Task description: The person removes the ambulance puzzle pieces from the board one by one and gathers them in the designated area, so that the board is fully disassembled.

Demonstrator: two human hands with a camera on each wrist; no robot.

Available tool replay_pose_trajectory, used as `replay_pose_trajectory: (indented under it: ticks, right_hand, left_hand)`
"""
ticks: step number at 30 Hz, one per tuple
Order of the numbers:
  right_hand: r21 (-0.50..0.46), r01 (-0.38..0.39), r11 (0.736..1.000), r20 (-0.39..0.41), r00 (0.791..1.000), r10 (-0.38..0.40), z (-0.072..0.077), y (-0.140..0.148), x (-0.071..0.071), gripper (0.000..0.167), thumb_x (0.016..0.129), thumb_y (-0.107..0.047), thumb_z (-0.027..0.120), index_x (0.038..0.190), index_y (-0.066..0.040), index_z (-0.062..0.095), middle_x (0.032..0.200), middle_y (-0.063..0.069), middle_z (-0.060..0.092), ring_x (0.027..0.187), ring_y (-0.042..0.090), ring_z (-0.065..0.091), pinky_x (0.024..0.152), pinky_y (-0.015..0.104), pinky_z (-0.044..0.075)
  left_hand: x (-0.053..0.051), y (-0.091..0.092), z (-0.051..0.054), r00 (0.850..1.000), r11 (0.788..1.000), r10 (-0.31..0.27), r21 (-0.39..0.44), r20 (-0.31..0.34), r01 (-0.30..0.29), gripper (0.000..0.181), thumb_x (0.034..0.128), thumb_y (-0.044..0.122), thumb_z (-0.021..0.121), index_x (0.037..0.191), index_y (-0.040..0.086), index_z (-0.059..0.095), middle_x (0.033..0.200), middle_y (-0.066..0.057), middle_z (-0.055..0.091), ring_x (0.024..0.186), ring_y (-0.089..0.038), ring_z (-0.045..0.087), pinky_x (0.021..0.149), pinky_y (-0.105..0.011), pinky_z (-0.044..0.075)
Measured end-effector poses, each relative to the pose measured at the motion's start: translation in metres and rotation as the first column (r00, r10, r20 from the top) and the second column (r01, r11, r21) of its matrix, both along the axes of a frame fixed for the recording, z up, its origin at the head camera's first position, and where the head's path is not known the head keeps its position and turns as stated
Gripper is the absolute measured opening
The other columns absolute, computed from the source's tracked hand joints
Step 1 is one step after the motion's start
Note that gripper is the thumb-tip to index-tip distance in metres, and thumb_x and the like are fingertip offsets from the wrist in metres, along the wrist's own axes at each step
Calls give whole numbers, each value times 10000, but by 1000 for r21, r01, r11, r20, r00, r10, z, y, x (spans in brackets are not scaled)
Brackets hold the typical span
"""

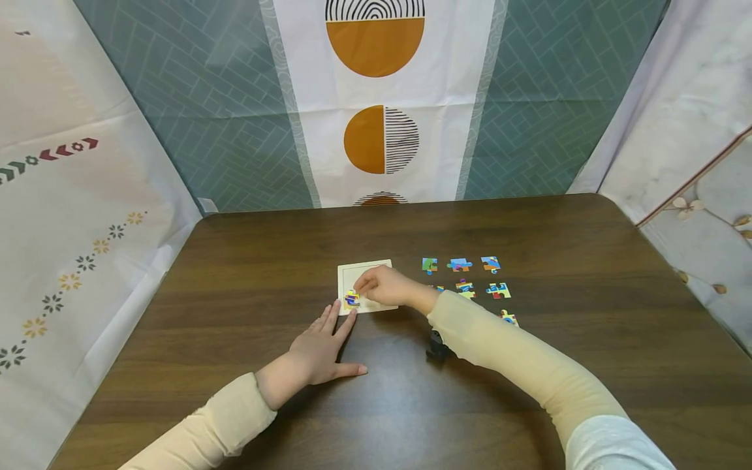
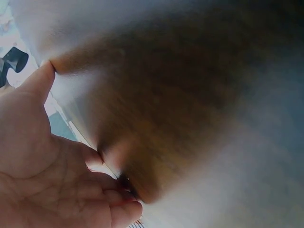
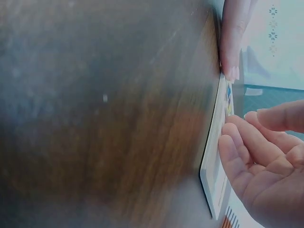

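Note:
A pale square puzzle tray (image 1: 369,266) lies on the brown table, with a colourful jigsaw piece (image 1: 352,298) in its near left corner. My left hand (image 1: 323,349) lies palm down with its fingers spread, two fingertips at the tray's near left corner and the thumb out to the right. Over the tray is my right hand (image 1: 383,286), its bent fingertips beside the piece. In the right wrist view, its fingers (image 3: 240,152) touch the tray and no piece shows between thumb and fingers. Part of the tray is hidden under this hand.
Several loose jigsaw pieces (image 1: 459,264) lie in rows right of the tray; the right forearm covers some of them. A small black device (image 1: 437,346) is at the right forearm. Patterned cloths (image 1: 235,130) hang behind and beside the table (image 1: 264,261).

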State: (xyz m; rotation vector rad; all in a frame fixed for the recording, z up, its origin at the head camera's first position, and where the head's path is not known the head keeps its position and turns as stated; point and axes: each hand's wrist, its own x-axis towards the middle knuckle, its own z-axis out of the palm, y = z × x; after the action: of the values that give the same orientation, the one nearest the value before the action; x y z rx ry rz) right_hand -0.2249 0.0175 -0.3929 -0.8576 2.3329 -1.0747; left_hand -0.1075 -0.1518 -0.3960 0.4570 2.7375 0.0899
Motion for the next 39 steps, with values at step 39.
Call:
replay_pose_trajectory:
  ticks: [39]
  right_hand:
    - [-144, 322, 936, -72, 940, -334, -6, -17, 2, 64, 801, 30, 671, 861, 9, 680, 803, 111, 687, 727, 154, 634, 636, 184, 483]
  left_hand:
    - [0, -2, -1, 1000, 1000, 5, 27, 19, -5, 958, 817, 692, 546, 1535, 174, 181, 1587, -193, 61, 1459, -337, 135, 1030, -512, 403]
